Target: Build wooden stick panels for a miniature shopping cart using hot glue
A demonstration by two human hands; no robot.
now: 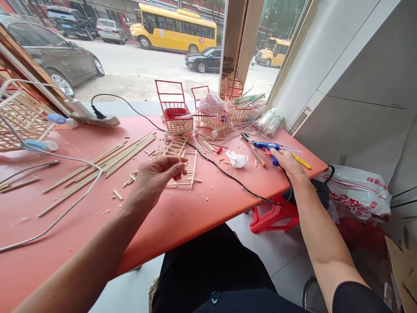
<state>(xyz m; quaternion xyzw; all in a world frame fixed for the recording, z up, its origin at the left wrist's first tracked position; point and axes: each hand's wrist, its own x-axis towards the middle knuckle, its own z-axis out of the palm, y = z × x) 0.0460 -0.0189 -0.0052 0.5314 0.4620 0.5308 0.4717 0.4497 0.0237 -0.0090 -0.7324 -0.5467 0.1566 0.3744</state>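
My left hand [159, 171] is closed in a pinch above the table, with what looks like a short wooden stick at its fingertips. Just beyond and below it lies a small ladder-like frame of glued sticks [194, 167], partly hidden by the fingers. At the right side, my right hand [286, 161] is wrapped around the handle of a blue glue gun [265, 145], which rests on its side with its nozzle pointing left. A black cord [228, 177] runs near it. Beside the gun are orange-handled pliers [260, 158] and a yellow cutter [301, 161].
Long wooden sticks [127, 156] lie left of centre on the pink table [182, 213], among short offcuts. Miniature stick carts [179, 124] with red trim stand along the window. A crumpled tissue [237, 159] lies mid-right. A white cable [78, 198] loops at left; a red stool [273, 217] stands below.
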